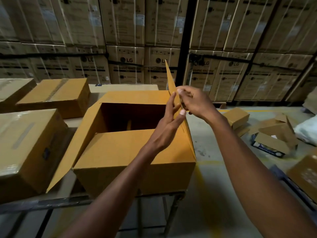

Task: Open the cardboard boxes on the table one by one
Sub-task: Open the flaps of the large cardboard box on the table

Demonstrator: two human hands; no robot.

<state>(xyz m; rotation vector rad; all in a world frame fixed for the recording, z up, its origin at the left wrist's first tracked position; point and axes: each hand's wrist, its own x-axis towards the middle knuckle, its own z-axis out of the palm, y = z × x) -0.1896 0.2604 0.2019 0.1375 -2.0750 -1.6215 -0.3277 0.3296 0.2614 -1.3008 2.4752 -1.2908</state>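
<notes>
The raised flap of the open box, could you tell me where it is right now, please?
In the head view the raised flap stands on the open box's right side, just right of centre, between the left hand and right hand.

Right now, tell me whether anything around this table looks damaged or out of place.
Yes: a torn-open carton lies crumpled on the floor right of the table, with its flaps splayed, beside a small box. On the table, only the open box is undone.
</notes>
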